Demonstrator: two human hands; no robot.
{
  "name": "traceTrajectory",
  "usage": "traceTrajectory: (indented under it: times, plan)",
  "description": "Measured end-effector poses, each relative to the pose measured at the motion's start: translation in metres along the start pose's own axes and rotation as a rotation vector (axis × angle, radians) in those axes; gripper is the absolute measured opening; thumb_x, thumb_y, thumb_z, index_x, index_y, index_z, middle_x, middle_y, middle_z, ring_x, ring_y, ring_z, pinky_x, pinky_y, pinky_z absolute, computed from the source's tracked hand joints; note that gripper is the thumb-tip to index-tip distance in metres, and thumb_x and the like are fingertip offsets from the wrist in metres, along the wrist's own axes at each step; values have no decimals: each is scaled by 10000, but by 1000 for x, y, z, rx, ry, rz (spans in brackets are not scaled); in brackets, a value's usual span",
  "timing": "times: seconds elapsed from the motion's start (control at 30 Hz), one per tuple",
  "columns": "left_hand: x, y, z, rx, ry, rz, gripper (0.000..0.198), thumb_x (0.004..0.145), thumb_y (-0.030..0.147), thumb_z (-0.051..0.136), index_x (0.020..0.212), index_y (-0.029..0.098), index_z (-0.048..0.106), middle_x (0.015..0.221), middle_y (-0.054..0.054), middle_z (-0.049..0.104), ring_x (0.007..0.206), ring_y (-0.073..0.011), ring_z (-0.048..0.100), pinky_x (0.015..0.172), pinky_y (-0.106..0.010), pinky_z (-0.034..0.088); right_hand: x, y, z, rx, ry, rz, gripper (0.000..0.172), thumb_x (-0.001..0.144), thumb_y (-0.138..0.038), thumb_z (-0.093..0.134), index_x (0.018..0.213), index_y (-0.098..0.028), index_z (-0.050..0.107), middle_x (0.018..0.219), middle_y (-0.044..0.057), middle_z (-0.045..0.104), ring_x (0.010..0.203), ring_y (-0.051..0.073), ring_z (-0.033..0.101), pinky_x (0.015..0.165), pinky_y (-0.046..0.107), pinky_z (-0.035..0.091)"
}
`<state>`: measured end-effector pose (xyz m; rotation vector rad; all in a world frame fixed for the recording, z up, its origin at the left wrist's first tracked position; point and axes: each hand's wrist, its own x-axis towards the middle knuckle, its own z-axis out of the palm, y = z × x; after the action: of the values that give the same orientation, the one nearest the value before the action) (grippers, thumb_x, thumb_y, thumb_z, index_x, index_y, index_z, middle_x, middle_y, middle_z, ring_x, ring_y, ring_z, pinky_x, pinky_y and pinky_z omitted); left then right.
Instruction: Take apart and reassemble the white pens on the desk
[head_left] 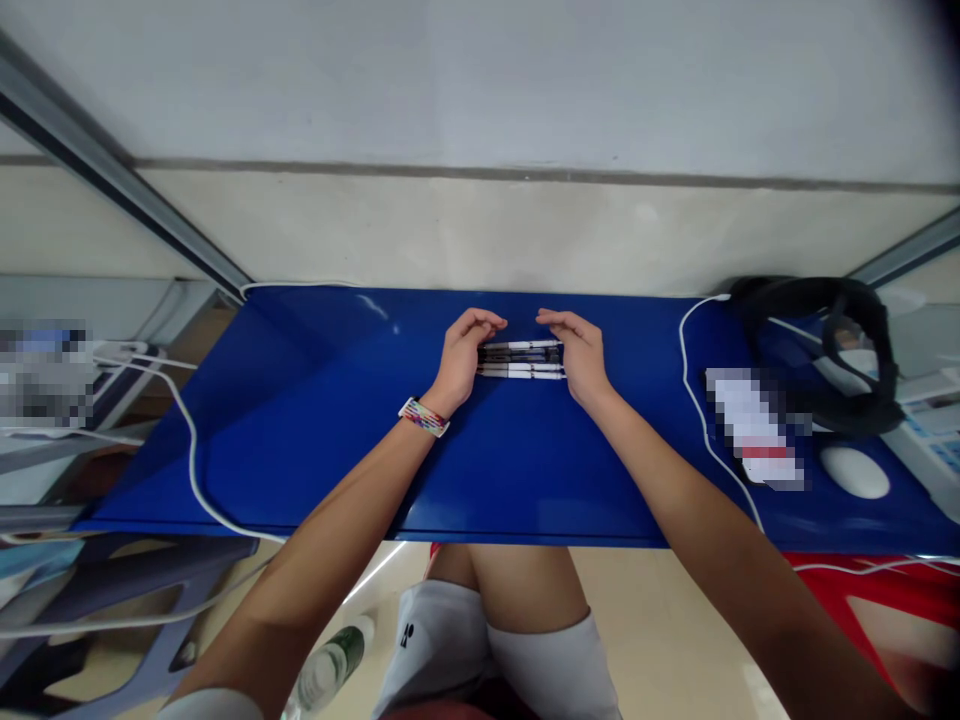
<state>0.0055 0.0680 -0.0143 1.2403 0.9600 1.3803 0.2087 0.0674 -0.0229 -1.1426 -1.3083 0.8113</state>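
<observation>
In front of me a pale, two-toned wall (480, 100) rises behind a glossy, dark blue tabletop (330, 400). A person sits at its near edge, both bare forearms reaching across it. Below to the left stands a grey-blue plastic stool (142, 625). At the right end of the tabletop rests a black, looped headset-like strap (885, 340), with a flat object (757, 430), blurred out, and a smooth white oval mouse (855, 471) near it.

At the middle, the left hand (461, 365) and the right hand (581, 355) face each other, palms inward. Neither grip is wrapped around anything: the fingers reach forward, gently curved, and the palms stand at opposite ends of a small group of slim black-and-white pens (521, 368). I can't tell how firmly the palms press.

The pens lie flat on the tabletop, side by side, running from one palm to the other. As I judge it, gathering them into one row is largely done. Small gaps show between some, so closing up the row seems left. The hands hide the tips, so I can't tell whether the ends are even. None looks lifted.
</observation>
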Motion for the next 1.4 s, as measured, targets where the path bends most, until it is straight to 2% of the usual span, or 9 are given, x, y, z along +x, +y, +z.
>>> traceTrajectory:
  times: [0.37, 0.73, 0.9, 0.97, 1.03, 1.1, 1.17, 1.27, 1.4]
  plan:
    - [-6, 3, 4, 24, 48, -19, 170, 931, 184, 578, 902, 246, 734, 1048, -61, 790, 1115, -250, 730, 1092, -441, 556, -3, -5, 2, -81, 15, 16, 282, 907, -226, 538, 907, -277, 815, 1027, 42, 855, 1070, 288, 789, 1035, 494, 606]
    - [-2, 4, -4, 71, 61, 7, 181, 840, 156, 559, 856, 237, 720, 964, -56, 759, 1008, -234, 713, 1011, -426, 585, -4, -12, 1, -113, 14, -8, 205, 909, -244, 580, 938, -264, 783, 1014, 55, 843, 1031, 277, 791, 978, 465, 626]
    - [0, 6, -6, 44, 87, -2, 164, 851, 159, 573, 836, 238, 715, 955, -54, 757, 977, -226, 713, 972, -413, 595, -4, -18, -2, -189, -22, -86, 228, 940, -236, 567, 1050, -270, 763, 1041, 64, 839, 1042, 277, 796, 980, 468, 621]
    - [0, 6, -7, 40, 96, 2, 161, 852, 159, 575, 830, 234, 715, 943, -53, 751, 961, -222, 710, 953, -406, 595, -6, -25, -4, -230, -75, -162, 239, 945, -228, 580, 1092, -276, 763, 1014, 53, 832, 1010, 273, 791, 976, 462, 614]
    - [0, 7, -7, 50, 104, 4, 161, 853, 160, 573, 826, 232, 714, 933, -50, 748, 951, -221, 706, 941, -402, 597, -10, -35, -6, -307, -194, -271, 216, 956, -235, 611, 1095, -286, 770, 1014, 47, 822, 999, 275, 774, 991, 462, 599]
    - [0, 7, -7, 70, 106, 9, 162, 854, 161, 570, 825, 233, 712, 933, -49, 749, 945, -221, 701, 935, -403, 599, -16, -45, -7, -452, -349, -358, 173, 972, -253, 627, 1043, -303, 776, 1009, 48, 814, 1000, 291, 734, 963, 466, 585]
    - [-1, 8, -7, 86, 101, 17, 161, 858, 164, 570, 827, 234, 712, 934, -50, 749, 941, -222, 698, 931, -405, 597, -23, -52, -6, -582, -457, -404, 164, 990, -266, 620, 932, -296, 770, 880, 54, 781, 905, 293, 691, 873, 455, 570]
    - [-2, 8, -6, 93, 94, 21, 157, 868, 166, 566, 830, 235, 703, 933, -52, 742, 940, -223, 695, 930, -409, 592, -33, -58, -1, -723, -486, -460, 231, 1014, -266, 592, 853, -275, 757, 812, 60, 761, 835, 280, 664, 758, 422, 519]
    - [-1, 8, -6, 78, 89, 29, 158, 876, 157, 564, 824, 232, 693, 921, -51, 727, 919, -213, 687, 917, -399, 582, -39, -57, 4, -810, -510, -507, 245, 1014, -259, 602, 818, -255, 749, 829, 66, 783, 809, 271, 680, 719, 404, 463]
